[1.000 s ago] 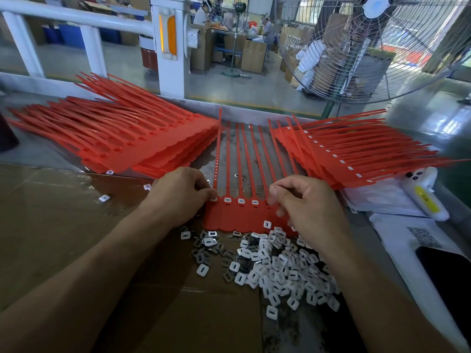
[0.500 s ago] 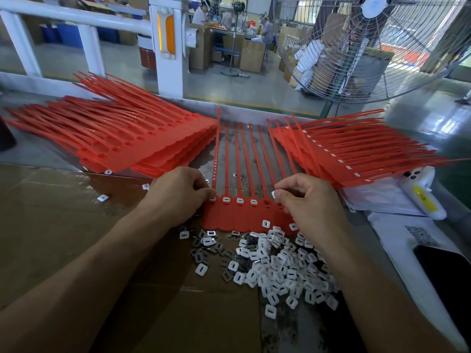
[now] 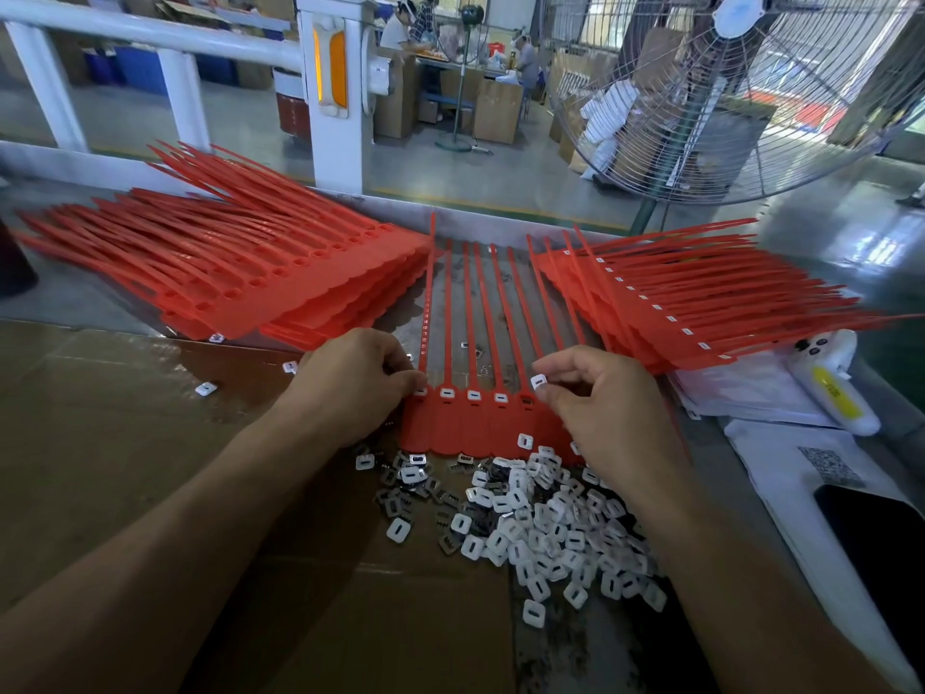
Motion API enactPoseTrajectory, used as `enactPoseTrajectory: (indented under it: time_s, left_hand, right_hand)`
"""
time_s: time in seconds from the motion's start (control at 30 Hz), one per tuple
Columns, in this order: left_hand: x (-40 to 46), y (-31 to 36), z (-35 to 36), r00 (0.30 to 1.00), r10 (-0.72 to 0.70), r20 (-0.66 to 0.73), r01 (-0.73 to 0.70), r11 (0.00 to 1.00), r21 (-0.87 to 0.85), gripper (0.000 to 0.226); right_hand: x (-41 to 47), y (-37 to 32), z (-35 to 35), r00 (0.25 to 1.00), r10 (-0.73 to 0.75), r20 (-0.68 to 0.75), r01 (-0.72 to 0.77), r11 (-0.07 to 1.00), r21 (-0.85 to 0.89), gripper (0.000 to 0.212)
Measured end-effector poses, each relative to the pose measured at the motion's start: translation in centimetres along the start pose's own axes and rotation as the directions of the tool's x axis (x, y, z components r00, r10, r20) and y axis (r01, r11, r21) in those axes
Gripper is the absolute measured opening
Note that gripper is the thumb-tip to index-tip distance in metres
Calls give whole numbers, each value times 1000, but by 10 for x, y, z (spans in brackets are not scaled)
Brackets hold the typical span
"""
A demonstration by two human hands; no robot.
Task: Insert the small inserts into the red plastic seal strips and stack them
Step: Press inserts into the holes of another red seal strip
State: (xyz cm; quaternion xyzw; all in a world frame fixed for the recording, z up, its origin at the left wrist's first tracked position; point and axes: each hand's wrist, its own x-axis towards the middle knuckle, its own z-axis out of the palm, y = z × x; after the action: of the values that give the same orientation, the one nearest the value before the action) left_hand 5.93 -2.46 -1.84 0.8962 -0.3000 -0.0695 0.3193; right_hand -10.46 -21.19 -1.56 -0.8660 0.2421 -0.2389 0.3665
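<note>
A joined row of red seal strips (image 3: 470, 425) lies flat in front of me, tails pointing away. Several of its slots hold white inserts. My left hand (image 3: 350, 383) grips the row's left end, thumb and fingers curled at the first slot. My right hand (image 3: 600, 408) pinches one small white insert (image 3: 539, 381) just above the row's right part. A loose pile of white and metal inserts (image 3: 540, 523) lies below the row. One stack of red strips (image 3: 240, 278) lies at the left with open slots, another stack (image 3: 690, 308) at the right with white inserts.
Brown cardboard (image 3: 125, 468) covers the near table. A white and yellow device (image 3: 831, 388), papers and a dark phone (image 3: 876, 543) lie at the right. A large fan (image 3: 726, 92) and a white railing post (image 3: 330, 92) stand beyond the table's far edge.
My right hand has lifted slightly and now shows a white insert pinched at its fingertips over the row's right part. My left hand stays at the left end.
</note>
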Motion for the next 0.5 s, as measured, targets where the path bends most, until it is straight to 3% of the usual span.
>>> enactPoseTrajectory:
  time_s: [0.5]
  left_hand:
    - [2, -1, 1, 1000, 0, 8, 0, 1000, 6, 19]
  right_hand:
    - [7, 7, 8, 998, -59, 15, 61, 981, -186, 16]
